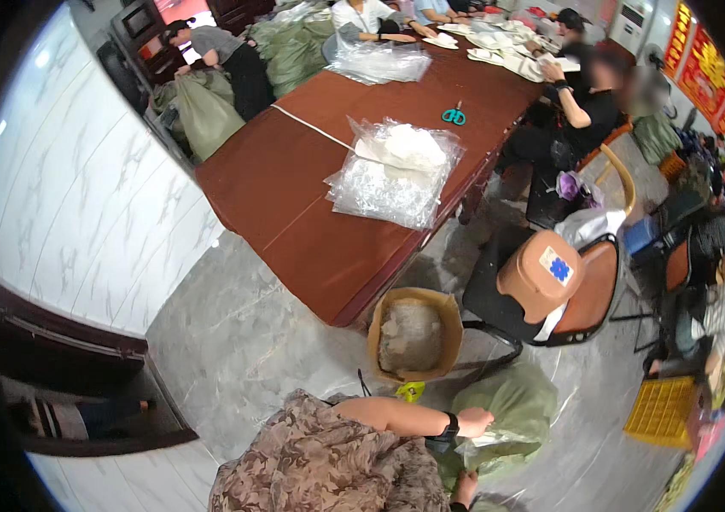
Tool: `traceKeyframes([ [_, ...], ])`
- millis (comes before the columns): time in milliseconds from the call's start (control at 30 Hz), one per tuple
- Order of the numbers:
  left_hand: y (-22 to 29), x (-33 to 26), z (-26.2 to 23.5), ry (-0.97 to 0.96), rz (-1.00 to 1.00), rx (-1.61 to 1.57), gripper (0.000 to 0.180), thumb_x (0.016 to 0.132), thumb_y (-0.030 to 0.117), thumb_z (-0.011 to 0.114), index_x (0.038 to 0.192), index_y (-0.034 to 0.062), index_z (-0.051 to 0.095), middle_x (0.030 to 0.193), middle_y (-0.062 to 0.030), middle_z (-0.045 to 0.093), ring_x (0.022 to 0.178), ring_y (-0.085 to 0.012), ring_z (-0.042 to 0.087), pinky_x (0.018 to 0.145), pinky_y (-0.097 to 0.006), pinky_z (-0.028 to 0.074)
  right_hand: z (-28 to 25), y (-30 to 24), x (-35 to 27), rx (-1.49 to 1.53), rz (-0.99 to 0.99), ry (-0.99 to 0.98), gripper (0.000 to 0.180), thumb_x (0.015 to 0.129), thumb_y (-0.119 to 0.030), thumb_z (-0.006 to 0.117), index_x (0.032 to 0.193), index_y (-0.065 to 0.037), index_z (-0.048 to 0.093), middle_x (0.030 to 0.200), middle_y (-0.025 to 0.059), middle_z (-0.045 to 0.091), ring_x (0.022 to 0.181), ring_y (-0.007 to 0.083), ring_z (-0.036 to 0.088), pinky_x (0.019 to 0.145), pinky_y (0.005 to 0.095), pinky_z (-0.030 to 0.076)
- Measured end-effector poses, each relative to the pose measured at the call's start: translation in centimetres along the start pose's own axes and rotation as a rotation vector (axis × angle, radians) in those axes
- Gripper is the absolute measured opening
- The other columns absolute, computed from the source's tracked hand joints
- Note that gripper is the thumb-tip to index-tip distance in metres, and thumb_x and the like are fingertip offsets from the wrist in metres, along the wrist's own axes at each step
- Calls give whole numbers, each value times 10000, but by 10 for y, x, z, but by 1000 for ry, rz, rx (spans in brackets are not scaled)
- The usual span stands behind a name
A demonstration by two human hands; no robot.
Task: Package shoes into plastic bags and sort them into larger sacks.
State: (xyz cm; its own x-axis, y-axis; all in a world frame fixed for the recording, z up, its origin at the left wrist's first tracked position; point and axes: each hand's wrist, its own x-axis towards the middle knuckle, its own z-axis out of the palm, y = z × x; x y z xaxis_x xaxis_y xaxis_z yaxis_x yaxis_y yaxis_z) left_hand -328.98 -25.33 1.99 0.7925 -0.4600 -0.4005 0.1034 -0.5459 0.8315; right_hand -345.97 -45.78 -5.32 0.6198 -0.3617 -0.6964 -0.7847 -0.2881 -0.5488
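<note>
At the lower right of the head view, a green woven sack (512, 414) lies on the floor. My left hand (473, 422), with a black band at its wrist, is closed at the sack's near edge, fingers curled. Just below it, my right hand (465, 487) is closed on the same sack's edge, its fingers partly hidden. Between the hands a bit of white (483, 439) shows at the sack's mouth; what it is cannot be made out.
An open cardboard box (373, 341) stands by the brown table (294, 230). On the table lie plastic bags with white pieces (396, 171) and teal-handled scissors (454, 116). A chair (597, 286) carries a brown plastic stool (541, 273). A yellow crate (661, 412) stands right; several people work beyond.
</note>
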Motion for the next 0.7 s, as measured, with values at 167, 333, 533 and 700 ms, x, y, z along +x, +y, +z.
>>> traceKeyframes([
  [167, 16, -88, -3, -100, 15, 127, 351, 740, 50, 584, 1084, 63, 654, 948, -200, 655, 914, -369, 623, 736, -472, 488, 42, 59, -66, 212, -88, 13, 105, 724, 10, 546, 713, -55, 464, 626, -10, 426, 595, 103, 395, 540, 284, 340],
  [333, -39, -187, 11, -68, -72, 45, 343, 666, 178, 641, 993, 82, 682, 899, -183, 668, 879, -367, 630, 723, -463, 496, 80, 99, -135, 128, -79, 29, 55, 708, -7, 509, 759, -27, 516, 688, 8, 486, 644, 117, 424, 593, 282, 383],
  [533, -78, -288, -17, -202, -59, 74, 541, 661, 301, 683, 1111, 6, 635, 964, -199, 667, 905, -356, 638, 766, -425, 511, 128, 129, -213, 115, -75, 64, 78, 725, -26, 513, 771, -8, 574, 677, 37, 554, 653, 127, 463, 601, 291, 395],
  [700, -111, -339, -66, -460, -12, 183, 267, 730, 194, 635, 929, 18, 657, 893, -216, 641, 850, -387, 615, 699, -469, 476, 214, 251, -246, -187, -334, 228, 177, 724, -98, 551, 853, 7, 611, 739, 175, 620, 694, 288, 584, 704, 382, 468],
])
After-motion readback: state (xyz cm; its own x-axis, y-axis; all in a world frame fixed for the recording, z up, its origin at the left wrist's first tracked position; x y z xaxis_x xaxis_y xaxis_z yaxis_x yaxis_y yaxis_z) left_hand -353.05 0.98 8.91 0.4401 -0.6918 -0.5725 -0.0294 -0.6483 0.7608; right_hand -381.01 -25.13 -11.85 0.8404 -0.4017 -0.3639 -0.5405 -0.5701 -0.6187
